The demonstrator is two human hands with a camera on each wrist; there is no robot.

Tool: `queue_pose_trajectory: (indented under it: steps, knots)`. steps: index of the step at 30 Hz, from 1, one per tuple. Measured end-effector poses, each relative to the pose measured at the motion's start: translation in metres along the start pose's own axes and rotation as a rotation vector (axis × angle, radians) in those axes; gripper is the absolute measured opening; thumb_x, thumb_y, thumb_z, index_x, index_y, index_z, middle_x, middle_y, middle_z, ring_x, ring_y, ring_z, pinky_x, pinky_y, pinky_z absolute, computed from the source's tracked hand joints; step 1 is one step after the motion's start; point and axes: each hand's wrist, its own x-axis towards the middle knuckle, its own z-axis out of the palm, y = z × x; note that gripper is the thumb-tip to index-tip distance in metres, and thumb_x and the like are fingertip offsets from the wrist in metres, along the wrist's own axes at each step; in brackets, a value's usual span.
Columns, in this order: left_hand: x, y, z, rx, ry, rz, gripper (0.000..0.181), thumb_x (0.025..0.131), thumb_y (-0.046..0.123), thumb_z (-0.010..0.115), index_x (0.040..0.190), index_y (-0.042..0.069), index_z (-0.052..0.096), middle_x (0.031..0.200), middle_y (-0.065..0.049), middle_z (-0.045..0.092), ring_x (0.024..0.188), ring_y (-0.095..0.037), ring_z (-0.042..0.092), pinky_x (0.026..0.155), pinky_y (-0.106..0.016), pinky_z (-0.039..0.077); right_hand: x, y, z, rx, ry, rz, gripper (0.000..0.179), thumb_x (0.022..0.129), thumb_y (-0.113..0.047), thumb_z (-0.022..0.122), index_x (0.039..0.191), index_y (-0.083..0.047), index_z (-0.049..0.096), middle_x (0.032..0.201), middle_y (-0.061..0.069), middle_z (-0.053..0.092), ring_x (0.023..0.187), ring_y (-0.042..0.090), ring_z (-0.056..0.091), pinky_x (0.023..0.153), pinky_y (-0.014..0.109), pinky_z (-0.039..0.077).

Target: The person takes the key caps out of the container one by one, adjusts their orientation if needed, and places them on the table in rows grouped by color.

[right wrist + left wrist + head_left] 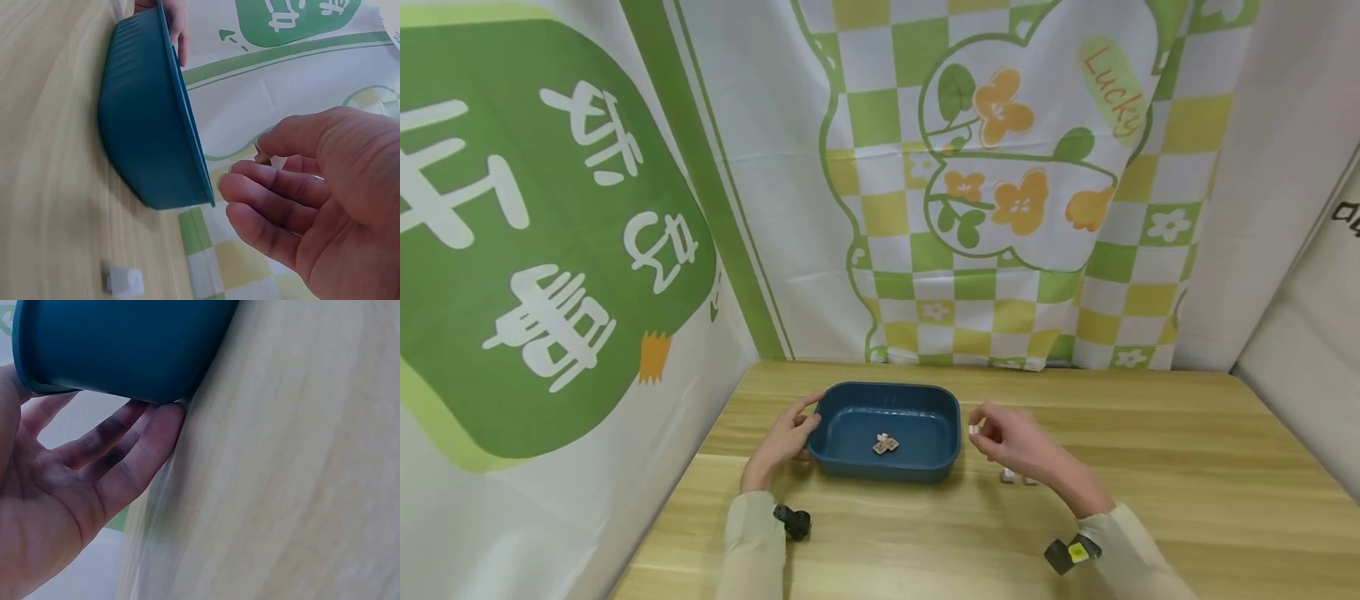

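Note:
A dark blue rectangular basin (887, 476) stands on the table. My left hand (787, 440) holds its left end, thumb at the rim and the other fingers against the outer wall, as the left wrist view shows near the base. Just off the right end, my right hand (1018, 440) pinches a small whitish block (974, 429) between thumb and index finger; in the right wrist view that block (262, 156) shows a brownish face, mostly covered by the fingertips. Inside the basin lies a small cluster of brown-and-white blocks (885, 444).
Two more small white blocks (1007, 476) lie on the wooden table (910, 542) below my right hand. Behind the table hangs a green-and-yellow checked curtain (985, 292), and another printed cloth (647, 417) hangs along the left side.

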Motion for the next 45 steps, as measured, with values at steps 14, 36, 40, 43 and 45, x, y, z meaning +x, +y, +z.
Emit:
queue_pose_trajectory:
  steps: [14,36,40,43,45]
  knots:
    - [0.004,-0.002,0.002,0.0,-0.001,-0.004,0.046,0.105,0.023,0.047,0.15,0.029,0.039,0.13,-0.028,0.054,0.064,-0.021,0.063,0.059,-0.04,0.058,-0.03,0.018,-0.01,0.009,-0.057,0.072,0.007,0.097,-0.019,0.061,0.101,-0.013,0.057,0.077,0.003,0.07,0.059,0.007,0.063,0.052,0.021,0.049]
    - [0.005,-0.002,0.002,-0.005,0.017,-0.023,0.046,0.105,0.022,0.047,0.15,0.03,0.039,0.123,-0.027,0.057,0.06,-0.021,0.063,0.058,-0.039,0.058,-0.076,0.054,-0.034,-0.077,-0.054,0.109,0.01,0.094,-0.016,0.065,0.101,-0.012,0.059,0.074,-0.005,0.066,0.06,-0.004,0.052,0.052,0.02,0.045]
    - [0.004,-0.002,0.002,0.007,0.011,-0.017,0.046,0.105,0.022,0.046,0.15,0.03,0.039,0.122,-0.027,0.056,0.06,-0.022,0.061,0.058,-0.039,0.058,-0.082,0.058,-0.036,-0.12,-0.025,0.108,0.009,0.092,-0.016,0.068,0.095,-0.016,0.06,0.071,-0.011,0.06,0.061,-0.005,0.048,0.052,0.019,0.043]
    - [0.004,-0.003,0.002,0.017,0.006,-0.014,0.046,0.105,0.024,0.047,0.149,0.032,0.039,0.122,-0.025,0.057,0.06,-0.023,0.06,0.059,-0.039,0.057,-0.085,0.062,-0.037,-0.14,-0.012,0.112,0.01,0.09,-0.016,0.07,0.091,-0.016,0.06,0.071,-0.013,0.06,0.061,-0.005,0.048,0.052,0.019,0.043]
    - [0.004,-0.003,0.002,0.022,0.003,-0.01,0.046,0.105,0.025,0.047,0.15,0.031,0.039,0.123,-0.026,0.056,0.061,-0.023,0.06,0.059,-0.039,0.057,-0.088,0.065,-0.038,-0.143,-0.012,0.112,0.011,0.089,-0.015,0.071,0.089,-0.016,0.06,0.07,-0.013,0.061,0.061,-0.006,0.049,0.052,0.019,0.044]
